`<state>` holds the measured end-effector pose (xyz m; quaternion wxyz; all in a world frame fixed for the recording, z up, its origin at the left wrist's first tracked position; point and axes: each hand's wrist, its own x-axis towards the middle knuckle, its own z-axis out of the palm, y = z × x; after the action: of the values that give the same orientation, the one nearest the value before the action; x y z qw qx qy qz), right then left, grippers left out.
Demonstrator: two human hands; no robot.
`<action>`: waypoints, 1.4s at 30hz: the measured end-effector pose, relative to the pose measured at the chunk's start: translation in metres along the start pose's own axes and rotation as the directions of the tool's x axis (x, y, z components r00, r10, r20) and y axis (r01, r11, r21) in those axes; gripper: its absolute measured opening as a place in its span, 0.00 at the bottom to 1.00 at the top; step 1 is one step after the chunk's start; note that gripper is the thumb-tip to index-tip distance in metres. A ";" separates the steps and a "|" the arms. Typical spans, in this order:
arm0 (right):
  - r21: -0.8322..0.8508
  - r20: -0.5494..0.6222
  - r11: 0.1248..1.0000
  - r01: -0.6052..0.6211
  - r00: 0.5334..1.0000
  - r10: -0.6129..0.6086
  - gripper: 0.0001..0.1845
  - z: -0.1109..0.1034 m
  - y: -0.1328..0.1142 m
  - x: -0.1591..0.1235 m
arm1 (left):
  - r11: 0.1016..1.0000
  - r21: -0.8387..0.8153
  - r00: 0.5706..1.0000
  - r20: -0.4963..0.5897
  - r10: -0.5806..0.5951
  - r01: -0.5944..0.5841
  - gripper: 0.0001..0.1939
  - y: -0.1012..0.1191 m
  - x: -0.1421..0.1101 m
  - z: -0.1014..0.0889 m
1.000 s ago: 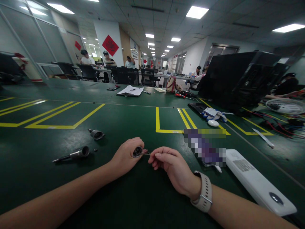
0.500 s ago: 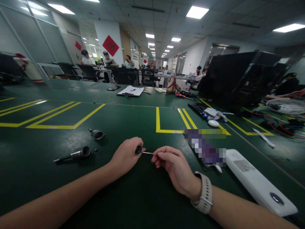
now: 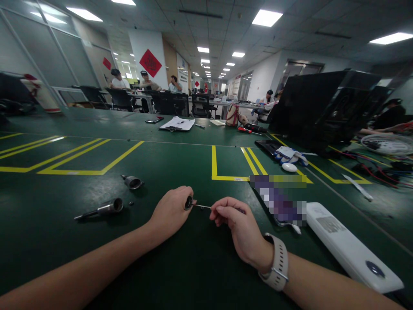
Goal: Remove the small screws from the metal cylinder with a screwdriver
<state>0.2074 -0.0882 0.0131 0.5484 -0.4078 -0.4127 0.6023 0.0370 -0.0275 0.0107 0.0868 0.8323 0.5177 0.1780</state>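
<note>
My left hand point(image 3: 172, 209) is wrapped round a metal hole saw point(image 3: 188, 203), its round open mouth showing past the thumb side and most of its body hidden in the fist. From there a thin metal rod point(image 3: 201, 206) runs across to my right hand point(image 3: 234, 221), which pinches its far end between thumb and fingertips. Whether the rod sits inside the hole saw or beside it, I cannot tell. A second hole saw point(image 3: 111, 207) with a long shank lies on the green table to the left. Behind it rests a third hole saw point(image 3: 132, 182). Close by is a small dark piece point(image 3: 131, 203).
On the right lie a blurred purple packet point(image 3: 274, 198), a long white device point(image 3: 348, 245), a white oval object point(image 3: 289, 167) and gloves point(image 3: 292, 154). Further back are a clipboard point(image 3: 177, 123), a screwdriver point(image 3: 247, 130) and a large black case point(image 3: 319, 107). Yellow tape marks the table.
My right hand has shifted a little to the right, away from the left fist. More of the thin rod shows between the hands. My left hand keeps its grip on the hole saw.
</note>
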 end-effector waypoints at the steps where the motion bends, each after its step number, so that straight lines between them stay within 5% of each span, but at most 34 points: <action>1: -0.009 0.000 1.000 0.005 1.000 -0.005 0.05 0.000 0.000 0.000 | 1.000 0.002 1.000 -0.006 0.003 -0.003 0.07 0.000 0.000 0.000; 18: -0.220 -0.088 0.974 0.045 0.994 -0.066 0.06 0.000 0.001 0.000 | 0.998 0.034 0.998 -0.034 0.055 -0.054 0.06 -0.001 -0.002 0.002; 42: -0.293 -0.102 0.953 0.078 0.988 -0.113 0.06 -0.002 0.004 0.000 | 0.999 0.007 0.998 -0.028 0.049 -0.049 0.06 0.002 -0.003 0.000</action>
<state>0.2075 -0.0887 0.0086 0.5351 -0.4976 -0.4821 0.4833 0.0379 -0.0311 0.0105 0.0725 0.8424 0.4990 0.1902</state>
